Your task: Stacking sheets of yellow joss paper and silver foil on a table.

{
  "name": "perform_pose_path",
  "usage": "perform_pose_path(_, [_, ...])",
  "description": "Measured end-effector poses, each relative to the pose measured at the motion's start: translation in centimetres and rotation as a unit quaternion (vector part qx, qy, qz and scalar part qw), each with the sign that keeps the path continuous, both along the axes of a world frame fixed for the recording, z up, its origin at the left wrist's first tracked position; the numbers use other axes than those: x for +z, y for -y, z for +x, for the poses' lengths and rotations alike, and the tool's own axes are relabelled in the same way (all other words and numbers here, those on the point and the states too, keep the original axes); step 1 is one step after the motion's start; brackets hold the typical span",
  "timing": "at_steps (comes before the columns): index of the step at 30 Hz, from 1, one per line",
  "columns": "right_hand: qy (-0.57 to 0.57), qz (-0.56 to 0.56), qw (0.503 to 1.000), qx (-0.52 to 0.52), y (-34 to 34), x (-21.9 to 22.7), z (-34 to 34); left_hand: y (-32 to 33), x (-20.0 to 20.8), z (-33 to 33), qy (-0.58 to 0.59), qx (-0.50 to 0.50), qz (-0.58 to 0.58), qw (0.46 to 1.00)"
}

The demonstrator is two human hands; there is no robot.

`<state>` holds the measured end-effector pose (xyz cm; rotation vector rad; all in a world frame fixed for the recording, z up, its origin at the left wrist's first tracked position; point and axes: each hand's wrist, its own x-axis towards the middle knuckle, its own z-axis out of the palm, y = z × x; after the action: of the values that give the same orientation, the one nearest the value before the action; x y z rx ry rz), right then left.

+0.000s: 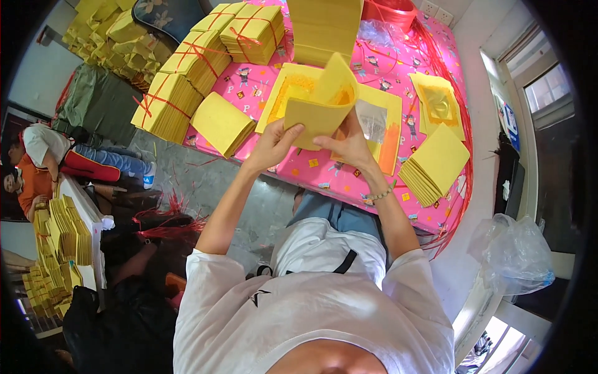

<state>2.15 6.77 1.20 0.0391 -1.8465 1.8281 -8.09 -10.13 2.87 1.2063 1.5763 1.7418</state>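
Note:
In front of me a small sheaf of yellow paper [314, 121] is curved over on itself above the pink table. My left hand [276, 144] grips its near left edge, thumb on the front face. My right hand [350, 143] is closed around its lower right side, thumb against the front. Under and behind the sheaf lie flat yellow sheets [274, 103], one with a grainy orange-gold patch. A silvery square [372, 119] and an orange strip [390, 148] show on a sheet just right of my right hand. A loose yellow stack [219, 124] rests left of my left hand.
Yellow bundles tied with red string [176, 100] line the table's left side. More yellow stacks [436, 165] sit at right, near hanging red strings [458, 100]. A red basin [392, 11] stands at the back. People [47, 149] are at another table, far left.

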Motion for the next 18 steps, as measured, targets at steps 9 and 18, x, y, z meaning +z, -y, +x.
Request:
perform_pose_path(9, [0.095, -0.085, 0.992, -0.007, 0.7, 0.6, 1.9, -2.6, 0.3, 0.9, -0.261, 0.282, 0.003, 0.923])
perform_pose_path(18, [0.068, -0.062, 0.995, -0.03, 0.7, 1.4, 3.2, -2.7, 0.5, 1.7, 0.065, 0.054, 0.012, 0.996])
